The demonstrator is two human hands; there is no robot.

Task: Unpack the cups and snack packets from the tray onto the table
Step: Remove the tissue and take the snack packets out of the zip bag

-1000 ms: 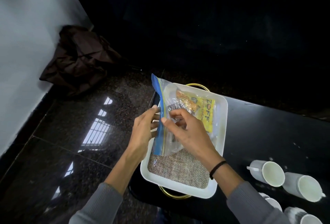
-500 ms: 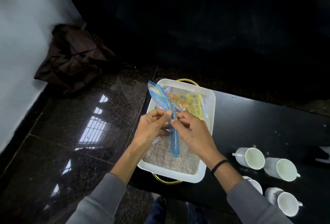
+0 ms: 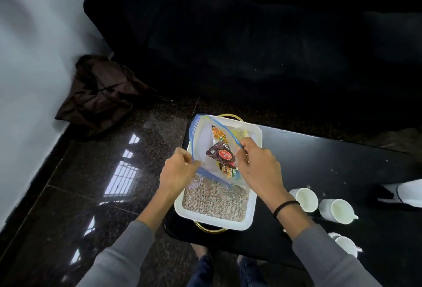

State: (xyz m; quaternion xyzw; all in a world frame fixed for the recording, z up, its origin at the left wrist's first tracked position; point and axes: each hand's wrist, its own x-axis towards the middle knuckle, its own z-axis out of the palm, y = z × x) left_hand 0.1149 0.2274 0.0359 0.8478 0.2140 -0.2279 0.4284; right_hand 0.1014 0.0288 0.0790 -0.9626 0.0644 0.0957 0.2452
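Observation:
A clear zip bag (image 3: 203,136) with a blue seal is held open over the white tray (image 3: 257,134) on the black table (image 3: 319,168). My left hand (image 3: 177,172) pinches the bag's left lip and my right hand (image 3: 257,165) pinches the right lip, pulling them apart. Inside the bag lie snack packets, a dark red one (image 3: 222,153) on top and a yellow-orange one (image 3: 218,133) behind it. White cups lie on their sides on the table right of the tray: one (image 3: 304,200) near my right wrist, another (image 3: 338,210) beside it, a third (image 3: 346,244) nearer me.
A burlap mat (image 3: 217,200) lines the tray, which has gold handles (image 3: 210,229). A dark brown cloth bundle (image 3: 100,94) lies on the glossy dark floor by the white wall. A white object (image 3: 404,194) sits at the table's right edge. A dark sofa fills the background.
The bag's blue seal was closed between my fingers before; now my hands have drawn apart and the mouth is open, showing the packets inside. The view has shifted.

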